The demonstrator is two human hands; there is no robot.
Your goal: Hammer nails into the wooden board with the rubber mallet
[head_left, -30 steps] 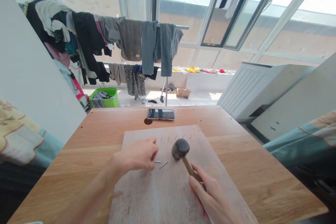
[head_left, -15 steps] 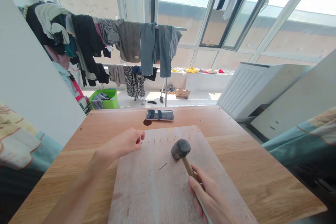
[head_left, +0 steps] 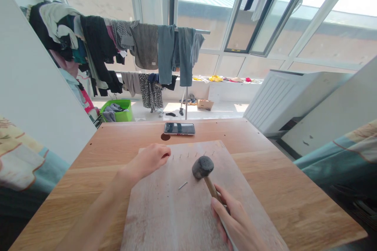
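Observation:
My left hand (head_left: 153,160) is closed in a pinch over the far left part of a worn wooden board (head_left: 165,219). The thin nail seen at its fingertips a moment ago is now hidden by the fingers. Just right of it, a row of several small nails (head_left: 188,155) stands upright along the board's far edge. A rubber mallet (head_left: 203,167) with a black head and wooden handle is gripped by my right hand (head_left: 232,217); its head is low over the board. One loose nail (head_left: 182,185) lies on the board between my hands.
The board lies on a wood-grain table (head_left: 282,180). Behind it are a phone (head_left: 179,128) and a round dark hole (head_left: 165,137) in the tabletop. Farther off, clothes (head_left: 145,45) hang on a rack near a green basket (head_left: 123,115).
My left hand has moved a little to the right along the board, and the nail at its fingertips has gone out of sight. My right hand and the mallet have stayed put.

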